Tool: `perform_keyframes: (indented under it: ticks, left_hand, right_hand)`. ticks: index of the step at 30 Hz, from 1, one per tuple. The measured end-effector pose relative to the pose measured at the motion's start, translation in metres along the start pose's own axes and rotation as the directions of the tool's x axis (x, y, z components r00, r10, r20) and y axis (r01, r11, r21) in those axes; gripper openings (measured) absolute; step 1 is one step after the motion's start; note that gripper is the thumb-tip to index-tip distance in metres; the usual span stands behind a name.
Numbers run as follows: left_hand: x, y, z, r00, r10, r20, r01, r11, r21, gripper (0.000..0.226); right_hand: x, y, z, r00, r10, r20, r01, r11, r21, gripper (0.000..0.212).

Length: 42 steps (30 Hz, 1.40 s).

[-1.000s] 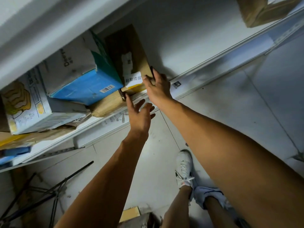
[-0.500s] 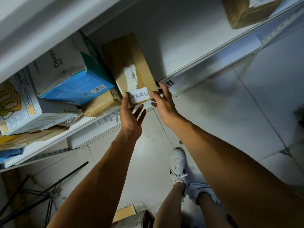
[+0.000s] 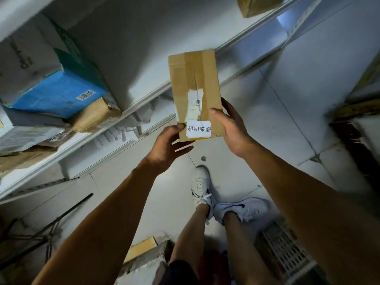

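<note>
I held the brown parcel [image 3: 195, 85] clear of the shelf [image 3: 131, 105], over the floor. My left hand [image 3: 166, 149] pinched its lower corner; my right hand [image 3: 230, 128] gripped the other edge, fingers hidden behind. Its white label [image 3: 198, 129] ran partly out of sight.

A parcel storeroom or courier pick-up point is shown. At the left of the frame a white metal shelf [image 3: 144, 102] is packed with shipping cartons: a blue box [image 3: 59, 95] marked with a barcode, and a taped brown package [image 3: 92, 117] wedged beside it. Paper slips [image 3: 115, 135] are stuck along the shelf's front edge. Another carton [image 3: 257, 5] is seen at the top right. In the centre a tape-sealed brown parcel [image 3: 193, 79] is marked with a printed sticker [image 3: 198, 129] in Chinese characters. A plain tiled floor [image 3: 287, 103] lies below.
</note>
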<state>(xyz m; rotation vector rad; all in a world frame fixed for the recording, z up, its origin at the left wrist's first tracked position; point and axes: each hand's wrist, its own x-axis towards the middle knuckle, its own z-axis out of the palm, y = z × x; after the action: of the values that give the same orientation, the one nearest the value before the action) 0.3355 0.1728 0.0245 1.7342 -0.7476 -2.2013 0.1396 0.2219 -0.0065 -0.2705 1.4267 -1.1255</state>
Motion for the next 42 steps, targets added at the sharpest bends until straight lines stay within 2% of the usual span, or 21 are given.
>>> perform_keyframes:
  ticks: [2,4,7,10,13,23,30,34,38,42]
  left_hand:
    - [-0.003,-0.002,0.013,0.999,-0.006,0.051,-0.003,0.988,0.157,0.081]
    - [-0.003,-0.005,0.027,0.997,0.006,0.075,-0.021,0.981,0.191,0.088]
    - [-0.002,-0.006,0.051,0.996,0.05,0.072,-0.062,0.982,0.176,0.073]
    - [0.0,-0.006,0.079,0.99,0.114,0.078,-0.13,0.957,0.258,0.054]
    - [0.002,-0.008,0.11,0.982,0.111,0.152,-0.158,0.925,0.345,0.051]
    - [-0.004,-0.053,0.231,0.952,-0.067,0.298,-0.125,0.806,0.579,0.046]
    - [-0.016,-0.106,0.313,0.898,-0.195,0.396,-0.196,0.627,0.754,0.051]
    - [-0.023,-0.139,0.358,0.847,-0.3,0.439,-0.244,0.516,0.821,0.05]
    - [-0.032,-0.175,0.403,0.792,-0.399,0.461,-0.296,0.409,0.863,0.048]
    - [-0.041,-0.211,0.442,0.726,-0.493,0.479,-0.37,0.307,0.877,0.047]
  right_hand:
    - [-0.007,-0.003,-0.018,1.0,0.007,-0.026,-0.006,0.999,0.047,0.074]
    - [-0.016,-0.004,-0.036,0.999,0.015,-0.043,-0.012,0.997,0.073,0.07]
    - [-0.033,-0.004,-0.063,0.999,0.029,-0.045,-0.024,0.994,0.108,0.065]
    - [-0.05,-0.005,-0.093,0.996,0.047,-0.07,-0.038,0.992,0.12,0.066]
    - [-0.068,-0.003,-0.128,0.992,0.065,-0.104,-0.051,0.99,0.133,0.057]
    - [-0.146,0.034,-0.252,0.94,0.087,-0.33,-0.013,0.975,0.22,0.04]
    - [-0.218,0.093,-0.319,0.868,0.124,-0.481,0.059,0.936,0.348,0.043]
    - [-0.257,0.127,-0.341,0.814,0.181,-0.551,0.12,0.877,0.464,0.052]
    - [-0.295,0.16,-0.357,0.757,0.258,-0.6,0.179,0.801,0.571,0.038]
    - [-0.328,0.182,-0.367,0.704,0.332,-0.627,0.25,0.712,0.657,0.037]
